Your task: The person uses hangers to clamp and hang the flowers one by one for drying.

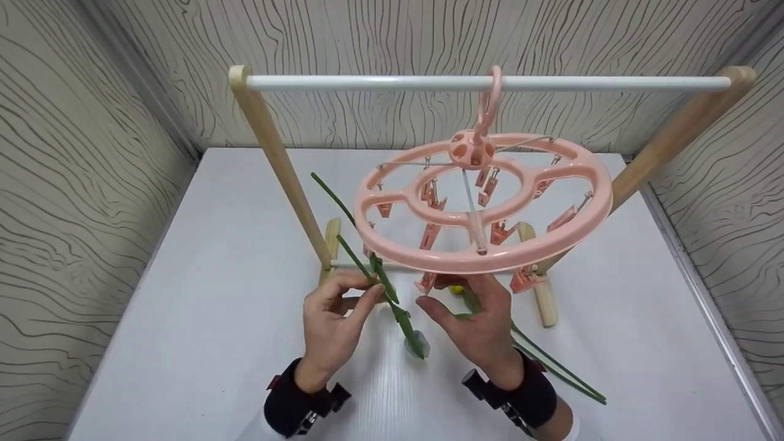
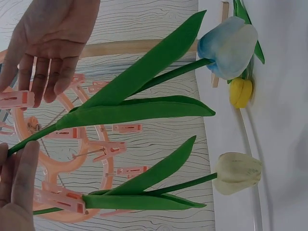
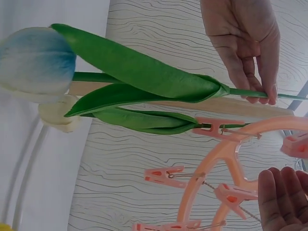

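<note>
My left hand [image 1: 334,321] pinches the green stem of a blue-and-white artificial tulip [image 2: 228,47] between thumb and fingers. The tulip hangs bloom-down, its leaves [image 3: 139,72] pointing toward the table. Beside it, a white tulip [image 2: 238,173] hangs bloom-down from a pink clip [image 2: 60,198] of the round drying hanger [image 1: 429,262]. My right hand [image 1: 481,324] is under the hanger's near rim with fingers loosely extended and nothing held. Close to its thumb and fingers is another pink clip [image 1: 425,282].
The hanger hooks over a white rod [image 1: 367,82] on a wooden stand [image 1: 278,159]. Several more clips dangle around the ring. On the white table [image 1: 202,318], a yellow tulip [image 2: 240,93] lies near the right hand, with green stems [image 1: 560,367] extending toward the front right. Patterned walls [image 1: 392,37] enclose the table.
</note>
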Demonstrator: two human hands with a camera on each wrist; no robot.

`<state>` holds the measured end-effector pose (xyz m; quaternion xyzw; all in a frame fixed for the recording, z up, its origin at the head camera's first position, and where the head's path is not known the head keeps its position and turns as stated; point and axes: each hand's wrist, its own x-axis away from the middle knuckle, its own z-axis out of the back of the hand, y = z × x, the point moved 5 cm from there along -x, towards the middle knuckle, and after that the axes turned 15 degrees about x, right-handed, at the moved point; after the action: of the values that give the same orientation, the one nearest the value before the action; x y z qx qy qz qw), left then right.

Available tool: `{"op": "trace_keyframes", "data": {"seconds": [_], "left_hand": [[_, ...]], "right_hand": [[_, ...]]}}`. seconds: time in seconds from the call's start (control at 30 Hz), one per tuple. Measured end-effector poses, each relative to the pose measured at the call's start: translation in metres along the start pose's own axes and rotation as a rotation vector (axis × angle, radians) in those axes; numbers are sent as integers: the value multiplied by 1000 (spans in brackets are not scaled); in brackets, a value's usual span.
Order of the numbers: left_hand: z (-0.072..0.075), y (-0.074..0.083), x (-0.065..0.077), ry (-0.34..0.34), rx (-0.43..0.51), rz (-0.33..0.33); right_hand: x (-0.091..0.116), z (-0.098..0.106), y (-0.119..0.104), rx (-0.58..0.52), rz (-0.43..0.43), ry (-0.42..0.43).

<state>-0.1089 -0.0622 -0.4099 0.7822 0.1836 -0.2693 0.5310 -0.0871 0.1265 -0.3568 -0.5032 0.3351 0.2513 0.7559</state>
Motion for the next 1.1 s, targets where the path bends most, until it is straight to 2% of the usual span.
{"op": "trace_keyframes", "data": {"seconds": [0.3,0.53,0.67,0.9,1.1], "left_hand": [[0,1,-1,-1,-6,-17],[1,1,-2,3,2,-23],[0,3,-4,-3,12,-27],[-2,10,-10,-21,10,-41],[-6,15,-16,-26,0,-49]], "right_hand": [[-13,-1,-15,21,69,26],[-14,-3,-9,-8,121,20],[-13,-4,-4,-24,130,19],[-17,-2,-10,-15,125,-1],[-16,-2,-7,-56,107,-26]]}}
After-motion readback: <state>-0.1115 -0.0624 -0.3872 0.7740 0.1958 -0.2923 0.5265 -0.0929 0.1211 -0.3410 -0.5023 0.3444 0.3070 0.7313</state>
